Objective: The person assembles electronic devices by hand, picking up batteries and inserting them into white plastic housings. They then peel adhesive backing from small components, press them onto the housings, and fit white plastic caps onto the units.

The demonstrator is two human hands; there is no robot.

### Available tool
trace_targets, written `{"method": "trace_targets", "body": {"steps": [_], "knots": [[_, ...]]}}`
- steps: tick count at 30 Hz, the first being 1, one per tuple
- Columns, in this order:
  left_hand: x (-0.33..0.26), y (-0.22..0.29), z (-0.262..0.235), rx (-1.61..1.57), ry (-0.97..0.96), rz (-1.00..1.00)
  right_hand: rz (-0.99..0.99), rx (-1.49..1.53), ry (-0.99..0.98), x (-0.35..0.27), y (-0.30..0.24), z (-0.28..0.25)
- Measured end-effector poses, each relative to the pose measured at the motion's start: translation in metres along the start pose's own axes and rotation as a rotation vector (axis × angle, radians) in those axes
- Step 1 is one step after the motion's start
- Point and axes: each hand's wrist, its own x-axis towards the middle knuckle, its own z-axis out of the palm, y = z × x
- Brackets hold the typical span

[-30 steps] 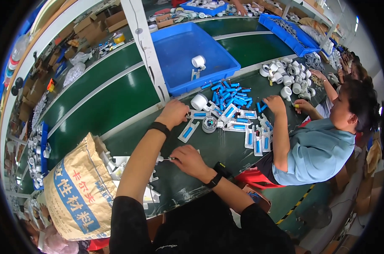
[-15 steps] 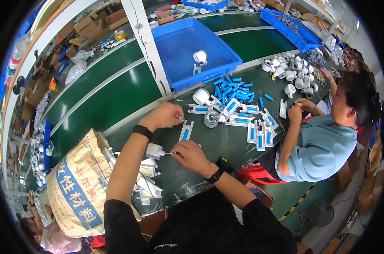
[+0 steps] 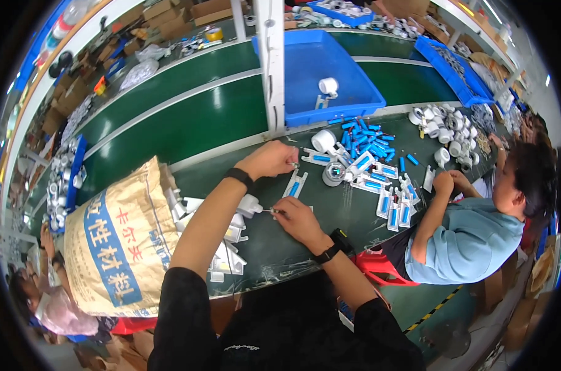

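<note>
My left hand (image 3: pixel 269 160) is closed in a pinch over the green-topped table, its fingertips on something too small to make out. Just below those fingertips lies a white plastic handle shell (image 3: pixel 289 193) with a blue cylindrical battery (image 3: pixel 295 185) in it. My right hand (image 3: pixel 299 221) pinches a thin, short piece (image 3: pixel 269 211) that points left. That piece meets the narrow end of a white rounded plastic part (image 3: pixel 248 204); whether they are joined I cannot tell. A round grey-and-white head (image 3: pixel 333 174) stands right of the shell.
Loose blue batteries (image 3: pixel 362 137) are heaped beyond several filled shells (image 3: pixel 393 209). A blue tray (image 3: pixel 370 102) stands behind, by a white post (image 3: pixel 272 74). A large paper sack (image 3: pixel 116 247) is at left. At right a co-worker (image 3: pixel 463 229) sits near piled white heads (image 3: pixel 444 127).
The view has swung, so the table and both hands sit further right in it. Both hands keep their pinch, with little change relative to the shell between them.
</note>
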Motion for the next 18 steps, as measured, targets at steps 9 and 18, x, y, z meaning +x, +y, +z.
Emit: {"method": "trace_targets", "body": {"steps": [9,18], "knots": [[0.002,-0.009,0.011,-0.04,-0.003,0.064,0.015,-0.024,-0.009,0.002,0.0,0.001],[0.002,-0.008,0.013,-0.057,0.002,0.06,0.0,-0.052,-0.003,0.0,-0.002,0.001]]}}
